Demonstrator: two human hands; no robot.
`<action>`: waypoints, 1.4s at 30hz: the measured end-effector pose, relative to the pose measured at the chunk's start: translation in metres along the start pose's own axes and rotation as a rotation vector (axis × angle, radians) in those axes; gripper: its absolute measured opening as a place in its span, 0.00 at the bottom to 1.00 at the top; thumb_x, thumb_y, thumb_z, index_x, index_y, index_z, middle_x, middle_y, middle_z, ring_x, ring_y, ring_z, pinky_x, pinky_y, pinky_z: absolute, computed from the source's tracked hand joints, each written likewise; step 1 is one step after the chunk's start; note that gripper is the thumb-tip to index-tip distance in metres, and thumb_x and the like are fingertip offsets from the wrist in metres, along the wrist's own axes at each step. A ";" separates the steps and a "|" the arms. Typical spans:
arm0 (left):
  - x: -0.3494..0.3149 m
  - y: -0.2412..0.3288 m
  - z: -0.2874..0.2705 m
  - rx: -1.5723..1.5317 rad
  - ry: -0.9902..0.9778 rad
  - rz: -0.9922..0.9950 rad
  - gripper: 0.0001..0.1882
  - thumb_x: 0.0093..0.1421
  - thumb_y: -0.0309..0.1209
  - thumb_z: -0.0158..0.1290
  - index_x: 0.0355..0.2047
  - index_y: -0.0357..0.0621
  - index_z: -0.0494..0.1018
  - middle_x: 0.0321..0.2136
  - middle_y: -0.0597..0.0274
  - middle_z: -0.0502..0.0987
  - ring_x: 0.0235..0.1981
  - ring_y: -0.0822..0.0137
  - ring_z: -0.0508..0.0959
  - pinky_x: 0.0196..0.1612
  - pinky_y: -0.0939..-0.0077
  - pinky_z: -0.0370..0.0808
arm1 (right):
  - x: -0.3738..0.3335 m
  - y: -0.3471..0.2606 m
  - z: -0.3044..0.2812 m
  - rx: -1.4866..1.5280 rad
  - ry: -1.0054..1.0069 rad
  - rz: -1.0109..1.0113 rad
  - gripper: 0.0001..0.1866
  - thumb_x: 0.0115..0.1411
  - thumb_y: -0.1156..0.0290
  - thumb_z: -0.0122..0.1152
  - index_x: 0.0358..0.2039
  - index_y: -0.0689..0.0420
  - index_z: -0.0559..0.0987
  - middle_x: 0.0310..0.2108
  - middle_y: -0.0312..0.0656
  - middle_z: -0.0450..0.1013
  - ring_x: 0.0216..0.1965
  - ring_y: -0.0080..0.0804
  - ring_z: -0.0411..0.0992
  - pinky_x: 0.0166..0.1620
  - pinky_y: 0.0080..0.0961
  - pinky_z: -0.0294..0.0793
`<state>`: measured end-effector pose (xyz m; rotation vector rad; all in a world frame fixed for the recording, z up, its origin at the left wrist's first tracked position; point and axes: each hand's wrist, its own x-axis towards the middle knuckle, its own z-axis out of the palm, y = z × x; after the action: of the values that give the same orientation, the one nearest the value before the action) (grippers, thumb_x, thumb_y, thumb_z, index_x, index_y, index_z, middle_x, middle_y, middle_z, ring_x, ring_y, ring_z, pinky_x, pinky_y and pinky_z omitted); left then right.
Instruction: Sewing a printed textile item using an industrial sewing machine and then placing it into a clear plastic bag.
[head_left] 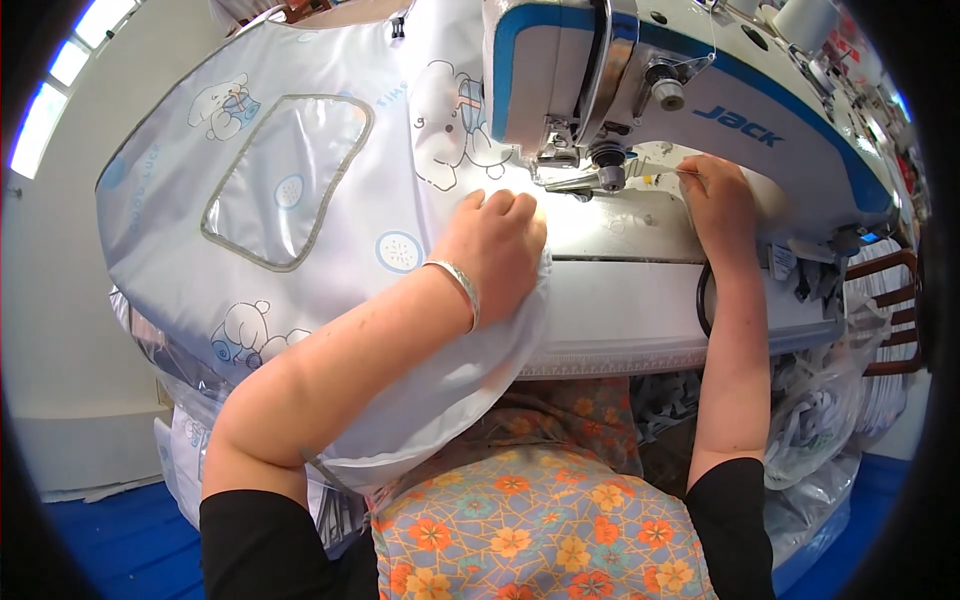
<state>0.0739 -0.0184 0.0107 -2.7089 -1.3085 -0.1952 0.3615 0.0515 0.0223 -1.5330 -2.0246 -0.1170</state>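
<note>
the left hand is resting with curled fingers on a pale grey cloth, near the brightly lit stitching end of a white and blue sewing machine. the cloth is covering the left of the white table and draping over its front edge, showing outlined cartoon animals and a clear panel edged in grey. the right hand is sitting beneath the machine's arm, fingertips bunching; whether they are pinching anything is too small to tell. a silvery bangle is circling the left wrist.
</note>
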 end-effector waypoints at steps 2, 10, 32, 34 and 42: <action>0.001 0.000 -0.004 -0.012 -0.031 -0.014 0.19 0.54 0.32 0.54 0.45 0.35 0.74 0.39 0.54 0.73 0.45 0.57 0.73 0.52 0.64 0.70 | 0.000 0.000 -0.001 0.001 -0.049 0.053 0.06 0.57 0.73 0.61 0.34 0.59 0.81 0.38 0.47 0.78 0.48 0.44 0.74 0.53 0.34 0.71; -0.002 -0.007 0.002 -0.050 0.132 0.003 0.20 0.54 0.32 0.53 0.46 0.34 0.74 0.41 0.50 0.73 0.47 0.54 0.73 0.53 0.62 0.70 | 0.001 -0.005 -0.001 -0.005 -0.020 0.033 0.06 0.57 0.72 0.61 0.35 0.59 0.81 0.40 0.48 0.77 0.47 0.44 0.74 0.52 0.34 0.72; -0.008 -0.001 -0.013 0.029 -0.151 0.072 0.26 0.57 0.34 0.50 0.55 0.33 0.69 0.49 0.51 0.71 0.54 0.59 0.69 0.56 0.60 0.66 | 0.004 -0.005 0.003 -0.006 -0.034 -0.010 0.07 0.58 0.72 0.61 0.35 0.61 0.80 0.40 0.48 0.77 0.46 0.45 0.74 0.52 0.33 0.71; -0.009 0.000 -0.005 0.005 0.066 0.055 0.20 0.56 0.30 0.50 0.48 0.31 0.72 0.42 0.51 0.72 0.49 0.56 0.71 0.56 0.61 0.66 | 0.005 -0.005 0.005 0.003 -0.050 -0.001 0.07 0.59 0.72 0.61 0.35 0.61 0.80 0.40 0.49 0.77 0.46 0.45 0.74 0.52 0.34 0.71; 0.007 -0.004 0.010 -0.144 0.099 -0.046 0.13 0.54 0.31 0.52 0.37 0.34 0.73 0.38 0.49 0.71 0.46 0.53 0.71 0.54 0.61 0.69 | 0.002 -0.003 0.017 -0.076 0.013 -0.095 0.08 0.57 0.72 0.63 0.38 0.58 0.80 0.42 0.45 0.78 0.47 0.45 0.73 0.53 0.35 0.71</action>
<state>0.0758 -0.0084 0.0020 -2.7468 -1.3796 -0.4386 0.3516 0.0598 0.0100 -1.4780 -2.1040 -0.2432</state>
